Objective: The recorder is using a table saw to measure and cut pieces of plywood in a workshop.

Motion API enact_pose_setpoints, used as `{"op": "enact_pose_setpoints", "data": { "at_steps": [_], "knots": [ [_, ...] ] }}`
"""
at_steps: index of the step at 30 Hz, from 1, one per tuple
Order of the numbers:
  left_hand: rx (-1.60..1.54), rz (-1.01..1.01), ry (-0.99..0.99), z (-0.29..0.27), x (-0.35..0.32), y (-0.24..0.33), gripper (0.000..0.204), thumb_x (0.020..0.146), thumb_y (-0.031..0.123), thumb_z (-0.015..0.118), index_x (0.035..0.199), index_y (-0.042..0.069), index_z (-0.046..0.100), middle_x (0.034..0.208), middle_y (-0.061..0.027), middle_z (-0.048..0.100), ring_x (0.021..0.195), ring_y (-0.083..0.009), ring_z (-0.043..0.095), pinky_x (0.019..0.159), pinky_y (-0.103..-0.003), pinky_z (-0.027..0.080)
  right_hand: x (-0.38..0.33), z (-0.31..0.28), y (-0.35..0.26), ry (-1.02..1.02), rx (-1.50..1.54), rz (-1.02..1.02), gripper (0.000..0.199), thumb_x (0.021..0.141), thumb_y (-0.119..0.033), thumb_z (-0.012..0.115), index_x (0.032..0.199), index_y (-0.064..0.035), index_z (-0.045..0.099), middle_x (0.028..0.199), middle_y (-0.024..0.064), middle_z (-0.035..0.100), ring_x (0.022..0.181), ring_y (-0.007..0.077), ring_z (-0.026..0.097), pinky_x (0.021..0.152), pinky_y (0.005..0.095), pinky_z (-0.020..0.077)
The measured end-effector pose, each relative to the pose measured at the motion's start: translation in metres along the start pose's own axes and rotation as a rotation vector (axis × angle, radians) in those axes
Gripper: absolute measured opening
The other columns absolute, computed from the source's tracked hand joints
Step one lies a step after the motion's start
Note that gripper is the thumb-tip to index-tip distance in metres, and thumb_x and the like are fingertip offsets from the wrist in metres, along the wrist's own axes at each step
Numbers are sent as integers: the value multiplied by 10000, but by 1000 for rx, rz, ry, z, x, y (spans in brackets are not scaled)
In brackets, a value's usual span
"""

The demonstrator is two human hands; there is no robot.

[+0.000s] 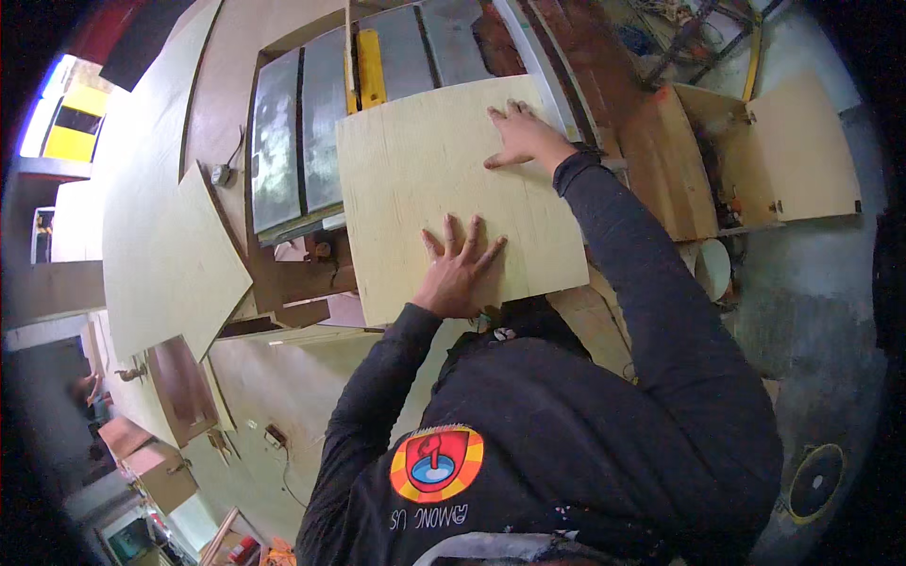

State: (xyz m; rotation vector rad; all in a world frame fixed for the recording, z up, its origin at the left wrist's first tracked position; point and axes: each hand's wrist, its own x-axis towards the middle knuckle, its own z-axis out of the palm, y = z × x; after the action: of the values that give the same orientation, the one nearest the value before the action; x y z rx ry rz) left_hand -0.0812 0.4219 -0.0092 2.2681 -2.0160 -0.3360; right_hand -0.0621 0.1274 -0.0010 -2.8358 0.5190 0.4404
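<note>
A pale plywood board (406, 179) lies flat in front of me, partly over the grey metal top of a table saw (278, 141). My left hand (458, 269) presses on the board near its close edge, fingers spread. Farther off and to the right, my right hand (524, 137) rests on the board by its right edge, fingers apart with the thumb out. Neither hand grips anything. A yellow piece (370, 66) stands upright on the metal top just beyond the board's far edge; the board may hide what lies beneath it.
A light metal fence rail (533, 57) runs past the board's far right corner. Large plywood sheets (156, 245) lie to the left, with a small grey device (223, 174) on a cable. At the right stands a wooden cabinet (679, 160) with its door open. A round fan (816, 483) sits at lower right.
</note>
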Motion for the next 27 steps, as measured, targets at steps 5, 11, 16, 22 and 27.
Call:
{"op": "enact_pose_setpoints", "data": {
  "at_steps": [5, 11, 16, 22, 27],
  "knots": [
    [-26, -25, -51, -10, 18, -18, 1254, 463, 397, 857, 1526, 275, 204, 1571, -241, 104, 1364, -629, 64, 914, -862, 106, 22, -9, 5, 16, -12, 10, 1216, 640, -651, 755, 1507, -14, 188, 1495, 367, 194, 1396, 516, 199, 1142, 498, 259],
    [14, -38, -116, -25, 37, -35, 1306, 423, 332, 866, 1534, 263, 182, 1558, -252, 133, 1375, -602, 96, 935, -849, 149, 51, -17, 11, 21, -51, -1, 1238, 621, -684, 747, 1504, -10, 199, 1490, 373, 196, 1383, 534, 212, 1138, 505, 263],
    [46, -37, -114, -27, 54, -50, 1373, 375, 391, 909, 1530, 278, 175, 1573, -228, 96, 1357, -624, 110, 909, -845, 192, 74, -22, 20, 47, -30, -3, 1240, 618, -694, 744, 1500, -6, 209, 1484, 378, 205, 1374, 539, 229, 1136, 507, 265],
    [87, -52, -118, -32, 78, -70, 1328, 416, 409, 896, 1529, 269, 185, 1574, -230, 91, 1361, -619, 101, 907, -848, 187, 109, -28, 31, 66, -44, -15, 1265, 594, -723, 738, 1497, -6, 218, 1473, 384, 229, 1368, 545, 236, 1133, 510, 266],
    [70, -54, -99, -36, 98, -90, 1303, 417, 353, 857, 1533, 277, 190, 1567, -240, 125, 1383, -587, 100, 946, -843, 143, 140, -36, 43, 82, -26, -10, 1283, 579, -744, 730, 1499, -10, 220, 1477, 382, 222, 1371, 541, 233, 1134, 513, 260]
  ]
}}
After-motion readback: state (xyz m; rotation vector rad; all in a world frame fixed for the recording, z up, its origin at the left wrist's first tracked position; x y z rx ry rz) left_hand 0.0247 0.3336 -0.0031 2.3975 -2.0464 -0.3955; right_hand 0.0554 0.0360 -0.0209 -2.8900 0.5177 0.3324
